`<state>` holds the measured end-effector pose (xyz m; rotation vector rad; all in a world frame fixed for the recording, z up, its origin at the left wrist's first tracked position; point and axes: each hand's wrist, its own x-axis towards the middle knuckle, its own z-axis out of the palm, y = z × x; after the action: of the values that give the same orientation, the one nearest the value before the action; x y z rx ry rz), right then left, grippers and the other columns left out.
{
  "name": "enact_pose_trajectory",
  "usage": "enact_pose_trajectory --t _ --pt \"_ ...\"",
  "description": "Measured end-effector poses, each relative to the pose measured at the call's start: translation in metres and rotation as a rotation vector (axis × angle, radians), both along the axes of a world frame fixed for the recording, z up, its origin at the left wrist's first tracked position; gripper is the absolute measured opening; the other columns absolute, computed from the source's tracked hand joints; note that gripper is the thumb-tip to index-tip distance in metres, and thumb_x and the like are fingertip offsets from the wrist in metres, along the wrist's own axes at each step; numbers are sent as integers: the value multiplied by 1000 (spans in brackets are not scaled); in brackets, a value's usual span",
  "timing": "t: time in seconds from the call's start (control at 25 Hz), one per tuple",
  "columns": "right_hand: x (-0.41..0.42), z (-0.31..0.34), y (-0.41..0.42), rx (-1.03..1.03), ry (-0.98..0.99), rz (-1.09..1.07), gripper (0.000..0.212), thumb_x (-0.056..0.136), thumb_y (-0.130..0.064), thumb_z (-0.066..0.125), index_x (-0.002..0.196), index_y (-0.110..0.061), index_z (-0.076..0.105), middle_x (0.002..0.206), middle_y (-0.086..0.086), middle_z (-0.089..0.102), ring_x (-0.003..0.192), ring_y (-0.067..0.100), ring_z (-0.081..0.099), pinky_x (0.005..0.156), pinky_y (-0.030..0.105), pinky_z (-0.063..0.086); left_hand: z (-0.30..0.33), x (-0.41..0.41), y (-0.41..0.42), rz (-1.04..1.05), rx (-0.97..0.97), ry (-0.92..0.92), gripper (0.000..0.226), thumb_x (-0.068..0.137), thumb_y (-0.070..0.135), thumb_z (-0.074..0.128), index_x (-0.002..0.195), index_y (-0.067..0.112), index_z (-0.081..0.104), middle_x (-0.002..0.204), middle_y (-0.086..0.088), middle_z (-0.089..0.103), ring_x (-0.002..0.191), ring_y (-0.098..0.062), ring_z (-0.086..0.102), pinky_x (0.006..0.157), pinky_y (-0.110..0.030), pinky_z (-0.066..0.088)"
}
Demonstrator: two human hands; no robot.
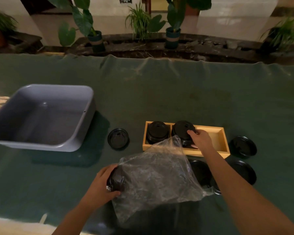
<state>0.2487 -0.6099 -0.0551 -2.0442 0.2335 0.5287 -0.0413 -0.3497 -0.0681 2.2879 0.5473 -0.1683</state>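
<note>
A wooden tray (pixel 218 131) with three compartments lies on the green cloth. Its left compartment holds a stack of black cup lids (pixel 157 133). My right hand (pixel 200 139) grips a second stack of black lids (pixel 182 130) standing in the middle compartment; the right compartment is bare. My left hand (pixel 100 182) holds the closed end of a clear plastic bag (pixel 156 177) with a few dark lids bunched inside at that end. The bag's open mouth points toward the tray.
A grey plastic tub (pixel 46 116) sits at the left. Loose black lids lie on the cloth: one (pixel 118 138) left of the tray, two (pixel 243 146) (pixel 244 172) at the right, more (pixel 202 173) partly behind the bag. Potted plants stand beyond the table's far edge.
</note>
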Motion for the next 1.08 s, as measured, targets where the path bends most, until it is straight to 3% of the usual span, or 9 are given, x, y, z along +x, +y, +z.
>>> enact_pose_trajectory --t 0.2,0.32,0.4,0.6,0.68,0.76,0.88,0.96,1.08 --pt "-12 2 1 -520 -432 64 52 84 -42 56 128 -14 48 127 15 53 111 33 52 83 42 48 0 0 1 -4 -8 13 93 58 18 83 137 26 35 140 -5 37 127 -21 39 110 -38 33" --pt "-21 -8 -1 -613 -819 476 46 92 -28 49 137 -23 40 145 11 41 133 32 34 102 48 38 0 0 1 4 -19 4 92 58 16 83 137 27 36 139 -5 38 127 -21 39 110 -38 34" --pt "-24 -13 -1 -711 -692 737 45 97 -30 37 142 -30 31 155 0 26 143 23 17 113 49 21 0 0 1 -4 -20 6 92 58 16 83 136 28 36 139 -4 38 127 -21 39 110 -39 34" --pt "-30 -8 11 -799 -551 777 48 99 -33 29 145 -33 19 159 -3 9 146 21 0 114 54 7 1 0 -1 -2 9 23 93 58 18 84 136 31 35 140 -4 37 127 -22 38 110 -42 35" --pt "-39 11 11 -688 -608 639 46 97 -28 35 143 -26 29 156 6 21 144 28 12 113 50 19 2 0 -1 -8 2 15 92 57 18 84 133 34 34 140 -5 38 127 -22 39 110 -41 35" --pt "-54 27 -5 -456 -676 361 25 91 -17 46 111 -16 61 116 12 60 116 33 51 90 38 43 3 0 0 -14 -5 5 93 56 19 83 129 40 31 139 -5 39 127 -22 39 110 -41 34" --pt "-87 39 -38 69 -27 518 30 88 -10 50 70 -23 70 75 5 70 80 26 67 68 30 57 7 -2 -1 -47 -26 -4 97 56 22 84 132 41 26 146 -4 32 135 -23 31 112 -38 29" --pt "-107 36 -34 378 452 785 30 91 -3 49 100 -22 71 109 7 71 99 24 68 82 33 57 10 -5 -6 -74 -34 3 106 61 28 82 140 40 12 156 -2 7 143 -19 8 114 -36 19" --pt "-114 31 7 613 733 967 42 89 -7 53 127 -26 51 135 15 52 101 27 67 86 45 53 11 -13 -6 205 -8 -160 95 79 26 70 144 37 0 157 2 -10 143 -16 -7 112 -37 8"
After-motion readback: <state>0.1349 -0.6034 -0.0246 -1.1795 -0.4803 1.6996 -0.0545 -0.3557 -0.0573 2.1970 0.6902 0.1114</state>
